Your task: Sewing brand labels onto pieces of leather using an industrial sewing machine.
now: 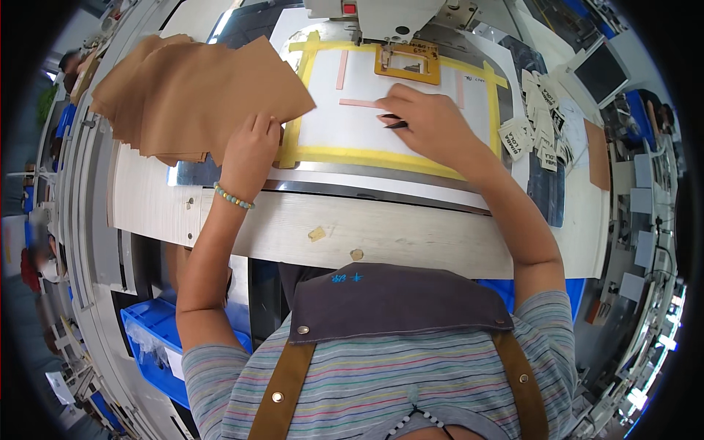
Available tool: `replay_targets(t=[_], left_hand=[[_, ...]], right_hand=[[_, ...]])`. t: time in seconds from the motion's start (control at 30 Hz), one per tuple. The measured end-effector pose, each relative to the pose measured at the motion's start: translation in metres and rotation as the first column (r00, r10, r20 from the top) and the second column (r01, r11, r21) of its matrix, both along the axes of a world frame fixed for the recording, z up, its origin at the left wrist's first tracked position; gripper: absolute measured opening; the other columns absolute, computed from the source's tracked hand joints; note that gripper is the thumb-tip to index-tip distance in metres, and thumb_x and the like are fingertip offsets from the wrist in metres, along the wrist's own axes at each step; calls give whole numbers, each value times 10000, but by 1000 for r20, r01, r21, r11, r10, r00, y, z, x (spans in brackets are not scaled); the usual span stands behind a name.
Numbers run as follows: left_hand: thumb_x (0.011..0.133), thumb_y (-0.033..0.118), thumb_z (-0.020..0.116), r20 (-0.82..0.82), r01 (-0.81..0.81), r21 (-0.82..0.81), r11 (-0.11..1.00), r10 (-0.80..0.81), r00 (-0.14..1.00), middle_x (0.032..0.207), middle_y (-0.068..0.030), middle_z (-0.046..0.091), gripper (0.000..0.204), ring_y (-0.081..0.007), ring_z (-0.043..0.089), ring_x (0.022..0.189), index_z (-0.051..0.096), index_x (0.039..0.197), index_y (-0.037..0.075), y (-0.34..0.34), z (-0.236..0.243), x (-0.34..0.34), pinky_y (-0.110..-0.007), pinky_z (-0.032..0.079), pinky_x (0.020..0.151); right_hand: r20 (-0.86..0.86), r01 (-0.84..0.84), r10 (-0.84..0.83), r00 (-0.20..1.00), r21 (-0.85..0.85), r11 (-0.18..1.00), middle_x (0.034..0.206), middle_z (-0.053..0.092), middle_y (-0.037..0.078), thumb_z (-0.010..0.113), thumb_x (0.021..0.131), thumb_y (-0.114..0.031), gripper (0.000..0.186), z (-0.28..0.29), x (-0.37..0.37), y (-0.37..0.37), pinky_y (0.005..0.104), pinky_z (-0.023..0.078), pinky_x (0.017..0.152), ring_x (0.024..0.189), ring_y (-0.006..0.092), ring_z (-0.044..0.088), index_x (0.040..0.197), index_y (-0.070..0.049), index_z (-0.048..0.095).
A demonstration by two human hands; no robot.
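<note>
— Where is the material found, and how is it handled?
— A stack of brown sheets (198, 95) is fanned at 10 o'clock from mid-view. Its near edge is touched by the left hand (251, 150), fingers curled together; whether a sheet is gripped cannot be told. By the right hand (427, 125), near 1 o'clock, a small dark tool (397, 125) is held in closed fingers.

— How far has the work been carried?
— An early point in a cycle is suggested. A white sheet (334, 132) has been bordered with yellow tape (367, 158) and marked with pink strips (342, 70), but only the stack's corner is laid over it. Many pale labels (540, 121) are left heaped at 2 o'clock, and the stack is thick.

— And the surroundings?
— Toward 12 o'clock, a yellow frame (434, 71) is set beneath a machine head (400, 16). The pale bench (418, 229) is dotted with tape scraps (317, 233) along its near edge. Below it, a blue bin (147, 315) is placed at 8 o'clock. Farther out, a dark monitor (601, 73) is stationed at 2 o'clock, and a blurred person (45, 257) is glimpsed at 9.
</note>
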State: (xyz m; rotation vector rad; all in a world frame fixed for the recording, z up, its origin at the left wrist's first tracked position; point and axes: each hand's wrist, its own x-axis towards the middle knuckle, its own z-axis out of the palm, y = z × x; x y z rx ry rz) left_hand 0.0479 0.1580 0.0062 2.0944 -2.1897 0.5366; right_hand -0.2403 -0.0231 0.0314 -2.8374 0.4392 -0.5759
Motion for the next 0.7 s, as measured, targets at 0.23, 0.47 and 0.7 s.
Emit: replay_targets(t=[0.23, 0.47, 0.7], left_hand=[[836, -19, 703, -402, 5, -250, 968, -108, 909, 995, -87, 668, 243, -305, 679, 871, 688, 1068, 48, 4, 2, -22, -402, 563, 751], [862, -14, 666, -214, -6, -250, 968, -49, 976, 1068, -113, 700, 228, -321, 701, 922, 684, 1088, 11, 31, -12, -4, -408, 581, 796], [858, 13, 666, 45, 177, -230, 957, -171, 984, 1158, -107, 686, 324, -283, 679, 1050, 700, 1179, -13, 25, -7, 7, -394, 577, 863]], right_hand=[[6, -78, 84, 996, -309, 948, 1001, 626, 20, 710, 889, -122, 188, -18, 65, 25, 317, 569, 602, 813, 176, 693, 1066, -87, 657], [68, -96, 147, 987, -484, 870, 908, 575, 16, 709, 774, -76, 173, -35, 67, 15, 290, 545, 533, 737, 142, 636, 897, -85, 587], [14, -73, 94, 996, -516, 853, 895, 555, 14, 710, 749, -65, 146, -26, 45, 9, 281, 527, 507, 726, 128, 618, 842, -94, 601]])
